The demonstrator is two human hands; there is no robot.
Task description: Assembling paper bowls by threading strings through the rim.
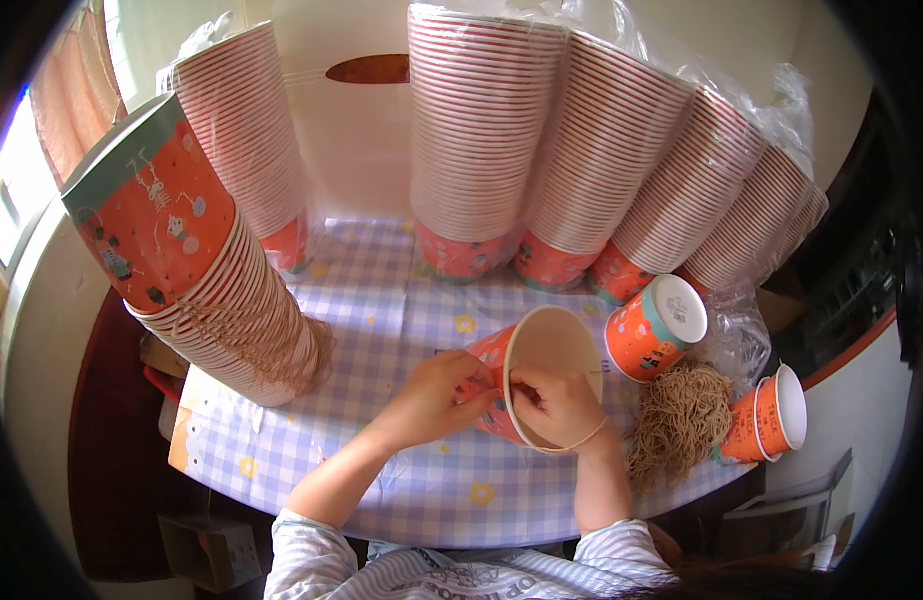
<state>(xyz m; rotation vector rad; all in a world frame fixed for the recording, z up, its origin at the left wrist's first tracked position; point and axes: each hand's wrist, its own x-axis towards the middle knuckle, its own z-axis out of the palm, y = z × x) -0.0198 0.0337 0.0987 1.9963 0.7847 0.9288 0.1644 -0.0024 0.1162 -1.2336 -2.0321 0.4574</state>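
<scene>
- Head view: a large orange cup is tilting over the checked tablecloth, between both hands, its mouth turning rightward.
- The left hand is steadying it from outside, fingers bending against the wall and seemingly grasping it close to the rim.
- The right hand is reaching into the mouth, fingers curling beside the rim; I cannot tell whether they are pinching anything.
- For tidy handling, the left hand should be bracing lightly, as paper walls are probably denting under a hard squeeze, while the right fingertips should be working close to the rim without bending it.
- A tan band is circling the right wrist and could be snagging on the rim.
- A heap of rubber bands, an upside-down cup and some nested cups are crowding the right side.
- Leftward, a tall stack of upturned cups is wearing similar bands; wrapped stacks are hemming in the back.
</scene>
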